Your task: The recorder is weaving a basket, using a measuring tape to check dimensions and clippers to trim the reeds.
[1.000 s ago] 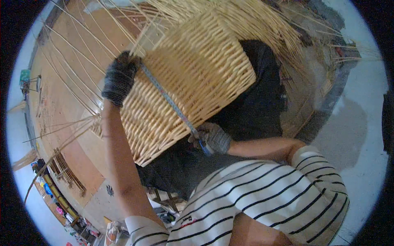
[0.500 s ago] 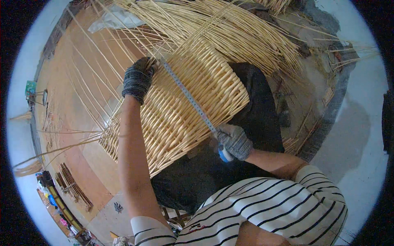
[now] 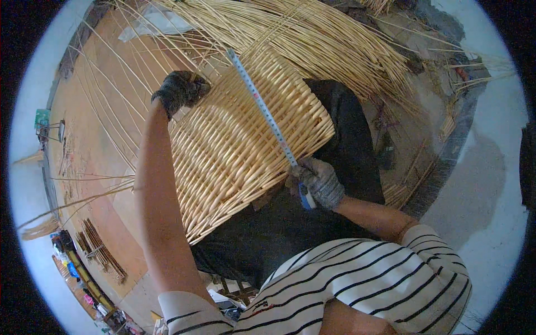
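Here the measuring step looks in hand; the left hand (image 3: pixel 181 89) clamps the woven basket panel's (image 3: pixel 234 151) far edge, resting on the lap; the right hand (image 3: pixel 319 183) grips the tape measure (image 3: pixel 262 109) stretched across; next probably calls for reading it steadily.

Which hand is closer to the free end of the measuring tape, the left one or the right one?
Left. The left hand grips the woven panel edge near the measuring tape free end. The right hand holds the tape's opposite end, at the panel's near edge.
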`<control>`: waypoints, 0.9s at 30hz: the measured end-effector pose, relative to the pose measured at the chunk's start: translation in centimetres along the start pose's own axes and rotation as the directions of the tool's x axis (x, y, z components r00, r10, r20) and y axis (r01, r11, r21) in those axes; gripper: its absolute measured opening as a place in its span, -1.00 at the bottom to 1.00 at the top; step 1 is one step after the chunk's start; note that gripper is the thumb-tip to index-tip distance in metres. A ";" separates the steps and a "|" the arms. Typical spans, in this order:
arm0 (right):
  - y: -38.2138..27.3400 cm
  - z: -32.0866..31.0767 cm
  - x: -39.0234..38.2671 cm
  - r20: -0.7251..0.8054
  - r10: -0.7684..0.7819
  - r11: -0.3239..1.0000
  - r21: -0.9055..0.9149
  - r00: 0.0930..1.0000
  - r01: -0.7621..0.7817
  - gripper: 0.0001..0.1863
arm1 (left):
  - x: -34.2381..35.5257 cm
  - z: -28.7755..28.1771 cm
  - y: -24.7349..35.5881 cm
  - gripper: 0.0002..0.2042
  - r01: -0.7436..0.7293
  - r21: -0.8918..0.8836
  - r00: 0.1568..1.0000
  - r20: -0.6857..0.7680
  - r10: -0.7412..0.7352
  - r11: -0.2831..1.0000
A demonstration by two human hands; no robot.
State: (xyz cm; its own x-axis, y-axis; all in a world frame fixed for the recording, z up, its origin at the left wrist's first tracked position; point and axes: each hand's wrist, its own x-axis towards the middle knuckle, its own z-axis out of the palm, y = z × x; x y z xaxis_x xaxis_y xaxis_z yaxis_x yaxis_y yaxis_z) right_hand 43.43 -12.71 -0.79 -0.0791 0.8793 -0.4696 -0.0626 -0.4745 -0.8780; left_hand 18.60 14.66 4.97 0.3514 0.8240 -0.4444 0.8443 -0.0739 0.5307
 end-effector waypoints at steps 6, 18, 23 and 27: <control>0.9 -1.6 -0.6 0.135 -0.225 0.914 -0.313 0.965 0.257 -0.79 | -3.0 1.1 -1.6 -0.77 -0.175 -0.508 0.953 -0.301 0.016 0.844; 5.6 2.0 0.0 0.094 -0.079 0.995 -0.061 0.992 0.085 -0.75 | -1.9 3.2 -5.8 -0.67 -0.263 0.667 0.752 -0.311 0.581 0.697; 3.3 2.6 -0.6 0.236 -0.006 0.995 0.102 0.972 -0.018 -0.77 | -2.8 2.7 -3.0 -0.72 -0.168 0.328 0.897 -0.341 0.282 0.930; 4.2 2.4 -0.2 0.256 0.037 0.986 0.147 0.966 -0.077 -0.78 | -2.4 3.1 -3.0 -0.58 -0.214 0.402 0.853 -0.366 0.371 0.890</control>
State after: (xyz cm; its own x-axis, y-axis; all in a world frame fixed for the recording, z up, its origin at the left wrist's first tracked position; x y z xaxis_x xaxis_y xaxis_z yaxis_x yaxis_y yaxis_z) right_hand 40.80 -14.95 -4.15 -0.3337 0.8217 -0.4620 -0.2025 -0.5411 -0.8162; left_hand 16.48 11.16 2.26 0.4651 0.8815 0.0817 0.8389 -0.4683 0.2772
